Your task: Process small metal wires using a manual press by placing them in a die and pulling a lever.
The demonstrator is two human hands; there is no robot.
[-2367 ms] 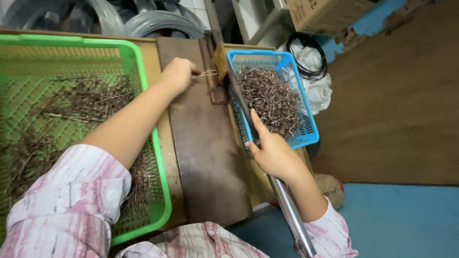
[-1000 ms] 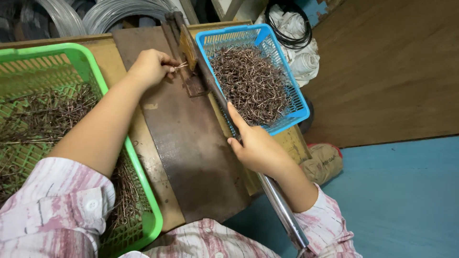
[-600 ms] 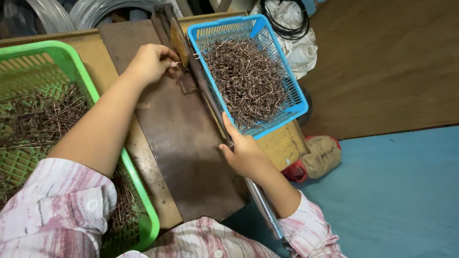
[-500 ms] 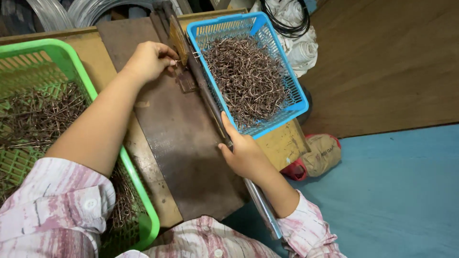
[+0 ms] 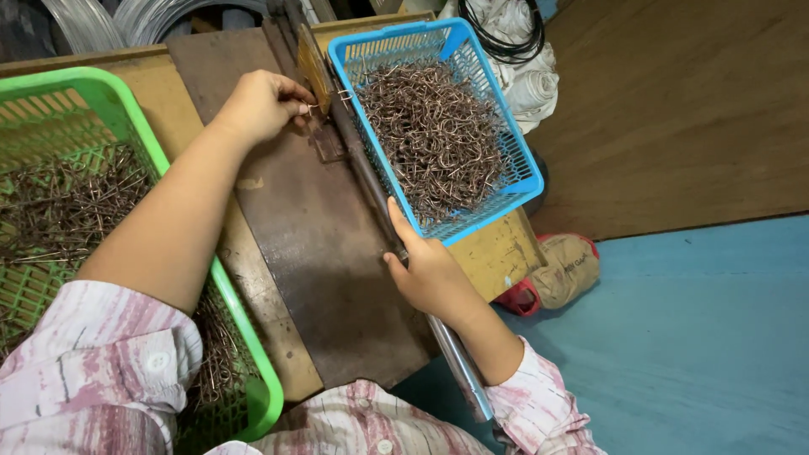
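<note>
mostly bent coppery wire hooks (image 5: 434, 135) (blue mesh basket (image 5: 514, 152))

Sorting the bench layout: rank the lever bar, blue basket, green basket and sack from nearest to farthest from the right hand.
1. Lever bar: in the right hand.
2. Blue basket: just above the hand.
3. Sack: on the floor to its right.
4. Green basket: far left, past the metal plate.

We're only getting one view: head cam, worn on the person, looking steeply down and close over the bench (image 5: 278, 253). It's facing the bench's far edge, which is running along the frame top. The bench's left edge is falling out of frame; its right edge and the floor (image 5: 691, 337) beyond are filling the right half. No 2nd view, so nothing's overlapping.
</note>
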